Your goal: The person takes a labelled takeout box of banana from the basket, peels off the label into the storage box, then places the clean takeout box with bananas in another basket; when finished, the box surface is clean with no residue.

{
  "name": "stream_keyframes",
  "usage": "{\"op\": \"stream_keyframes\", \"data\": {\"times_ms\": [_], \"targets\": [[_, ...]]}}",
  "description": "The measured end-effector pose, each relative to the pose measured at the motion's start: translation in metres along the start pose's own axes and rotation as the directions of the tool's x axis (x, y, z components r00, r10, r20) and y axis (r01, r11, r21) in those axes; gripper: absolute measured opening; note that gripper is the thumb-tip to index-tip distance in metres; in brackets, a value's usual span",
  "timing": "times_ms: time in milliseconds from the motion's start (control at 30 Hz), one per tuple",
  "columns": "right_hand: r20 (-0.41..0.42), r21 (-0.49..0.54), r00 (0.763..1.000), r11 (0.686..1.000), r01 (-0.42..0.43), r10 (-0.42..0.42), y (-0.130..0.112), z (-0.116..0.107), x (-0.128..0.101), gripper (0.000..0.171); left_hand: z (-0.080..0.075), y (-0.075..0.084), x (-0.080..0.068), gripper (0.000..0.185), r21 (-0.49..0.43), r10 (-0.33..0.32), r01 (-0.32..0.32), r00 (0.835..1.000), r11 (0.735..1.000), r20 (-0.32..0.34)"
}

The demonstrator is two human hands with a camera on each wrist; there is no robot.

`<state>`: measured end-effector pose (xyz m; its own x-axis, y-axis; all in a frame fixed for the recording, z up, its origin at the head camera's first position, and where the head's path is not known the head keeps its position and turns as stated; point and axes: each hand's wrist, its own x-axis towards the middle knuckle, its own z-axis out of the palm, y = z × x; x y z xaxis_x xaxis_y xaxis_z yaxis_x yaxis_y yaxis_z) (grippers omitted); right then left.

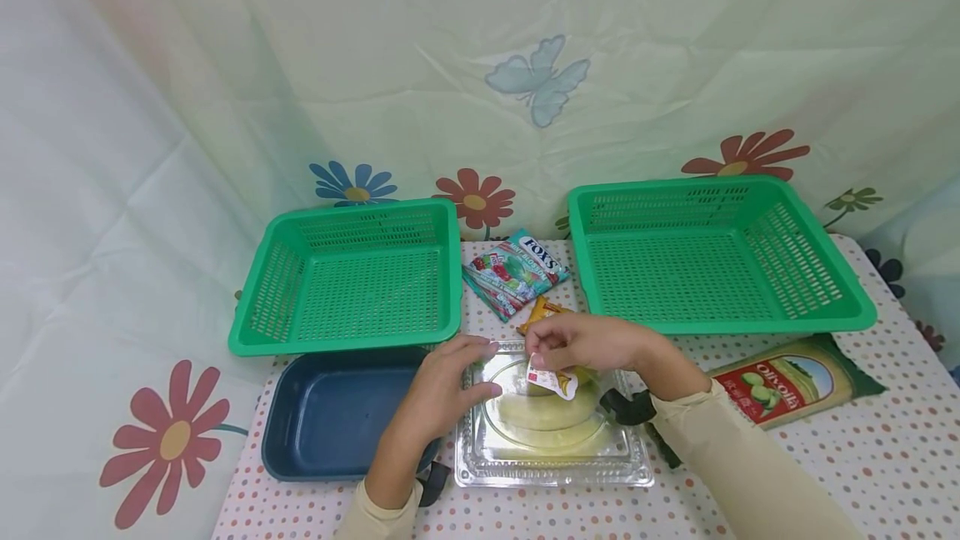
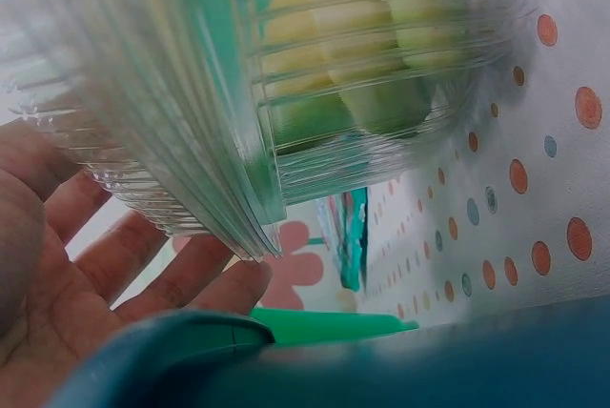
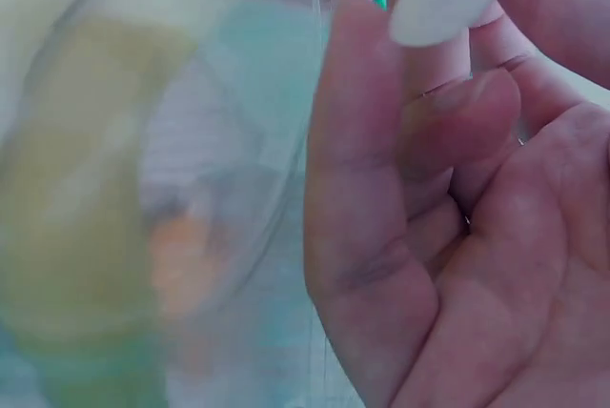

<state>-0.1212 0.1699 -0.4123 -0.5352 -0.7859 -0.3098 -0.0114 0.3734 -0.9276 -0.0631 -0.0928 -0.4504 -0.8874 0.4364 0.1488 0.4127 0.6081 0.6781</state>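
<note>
1. Clear plastic container (image 1: 551,415) sits at the table's (image 1: 885,457) near edge, beside the blue tray (image 1: 330,415).
2. Left hand (image 1: 442,390): fingers straight, pressing the container's left side.
3. Right hand (image 1: 592,344): fingertips pinching a small white sachet (image 1: 552,382) above the lid.

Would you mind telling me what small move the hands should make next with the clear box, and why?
Probably pull the small white packet clear of the clear plastic box. The right hand pinches that packet just over the box top, while the left hand rests its fingers on the box's left edge, steadying it. Both green baskets sit behind, with nothing visible in them.
</note>
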Motion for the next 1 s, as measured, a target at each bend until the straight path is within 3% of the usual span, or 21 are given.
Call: {"op": "stream_keyframes", "data": {"times_ms": [267, 533, 800, 1000], "targets": [[-0.038, 0.032, 0.999, 0.999, 0.033, -0.032, 0.001, 0.003, -0.003, 0.017, 0.0, 0.0, -0.001, 0.049, -0.004, -0.006, 0.006, 1.0, 1.0, -0.006], [-0.074, -0.053, 0.994, 0.995, 0.079, -0.083, -0.007, 0.011, -0.009, 0.015, 0.0, 0.001, 0.0, 0.05, 0.011, -0.016, 0.016, 1.0, 1.0, 0.0], [-0.085, 0.025, 0.989, 0.992, 0.124, -0.121, -0.012, 0.018, -0.008, 0.015, 0.0, 0.001, 0.0, 0.048, 0.017, -0.008, 0.009, 1.0, 1.0, -0.005], [-0.081, 0.066, 0.987, 0.987, 0.144, -0.139, -0.021, 0.021, -0.005, 0.023, -0.003, 0.003, -0.001, 0.049, 0.007, -0.034, 0.034, 0.999, 0.999, 0.028]]}}
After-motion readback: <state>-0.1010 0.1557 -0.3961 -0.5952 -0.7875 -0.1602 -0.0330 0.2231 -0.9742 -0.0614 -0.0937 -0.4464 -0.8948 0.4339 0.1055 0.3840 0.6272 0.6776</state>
